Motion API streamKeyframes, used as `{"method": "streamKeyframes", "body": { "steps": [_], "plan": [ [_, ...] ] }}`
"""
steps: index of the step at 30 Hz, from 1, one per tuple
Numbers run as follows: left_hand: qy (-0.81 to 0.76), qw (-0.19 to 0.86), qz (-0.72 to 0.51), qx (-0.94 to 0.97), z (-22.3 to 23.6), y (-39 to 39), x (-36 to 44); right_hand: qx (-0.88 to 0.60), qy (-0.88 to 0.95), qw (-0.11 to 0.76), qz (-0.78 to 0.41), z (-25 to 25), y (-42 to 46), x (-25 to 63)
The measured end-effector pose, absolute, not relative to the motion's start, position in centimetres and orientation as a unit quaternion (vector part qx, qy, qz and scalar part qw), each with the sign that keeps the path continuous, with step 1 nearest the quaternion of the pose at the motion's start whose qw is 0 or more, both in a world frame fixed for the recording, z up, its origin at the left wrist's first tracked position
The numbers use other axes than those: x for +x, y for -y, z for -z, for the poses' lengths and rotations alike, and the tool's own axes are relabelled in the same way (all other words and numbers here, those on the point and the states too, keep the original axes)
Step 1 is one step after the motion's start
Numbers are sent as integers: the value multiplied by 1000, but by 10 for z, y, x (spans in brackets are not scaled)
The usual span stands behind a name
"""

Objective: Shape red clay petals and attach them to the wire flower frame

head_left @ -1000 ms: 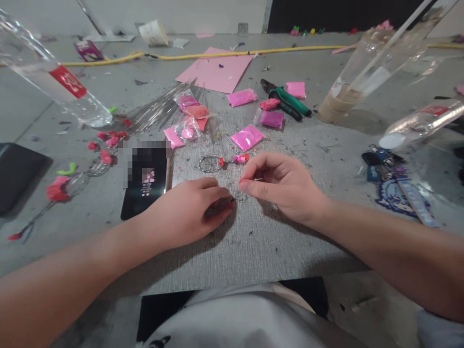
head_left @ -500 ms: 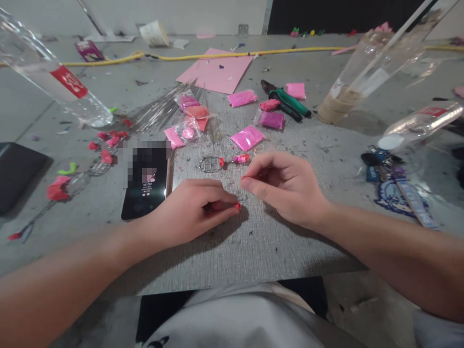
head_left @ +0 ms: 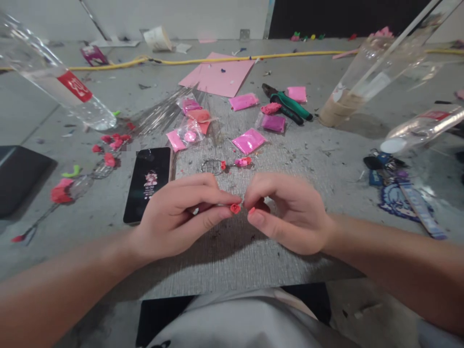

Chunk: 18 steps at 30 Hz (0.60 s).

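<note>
Leftward, a red-topped wire piece (head_left: 61, 191) lies on the surface (head_left: 217, 275), then a phone (head_left: 148, 179), partly behind the left hand (head_left: 181, 212). That hand pinches a small red rosette (head_left: 235, 209) between thumb and forefinger, at its fingertips. Beyond the fingertips lies a wire ring piece (head_left: 242, 162) with pink and red bits. The right hand (head_left: 293, 212), curled, appears to pinch a smaller red scrap (head_left: 251, 211) between thumb and forefinger, near the rosette but apart from it. The step in hand seems to be building up the rosette; the next move would call for a steady left pinch and light, well-aimed pressing from the right.
</note>
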State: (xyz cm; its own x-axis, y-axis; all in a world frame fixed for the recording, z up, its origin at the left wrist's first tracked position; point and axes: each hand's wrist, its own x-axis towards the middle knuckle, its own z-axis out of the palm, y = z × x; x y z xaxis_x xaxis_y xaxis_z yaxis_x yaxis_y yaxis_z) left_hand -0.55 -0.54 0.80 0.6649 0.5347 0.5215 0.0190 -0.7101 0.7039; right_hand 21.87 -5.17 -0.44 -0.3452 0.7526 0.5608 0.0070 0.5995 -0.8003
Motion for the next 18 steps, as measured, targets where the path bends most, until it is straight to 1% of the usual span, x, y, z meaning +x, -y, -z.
{"method": "streamKeyframes", "body": {
  "steps": [4,12,18],
  "plan": [
    [-176,392,-382,818,-6,7,-5,-244,757,502,-339,4,52,217],
    [-236,509,-336,757,-7,14,-3,-226,777,499,-309,-3,57,216],
    [-245,568,-303,725,-10,13,0,-235,762,501,-335,-3,58,217]
  ]
}}
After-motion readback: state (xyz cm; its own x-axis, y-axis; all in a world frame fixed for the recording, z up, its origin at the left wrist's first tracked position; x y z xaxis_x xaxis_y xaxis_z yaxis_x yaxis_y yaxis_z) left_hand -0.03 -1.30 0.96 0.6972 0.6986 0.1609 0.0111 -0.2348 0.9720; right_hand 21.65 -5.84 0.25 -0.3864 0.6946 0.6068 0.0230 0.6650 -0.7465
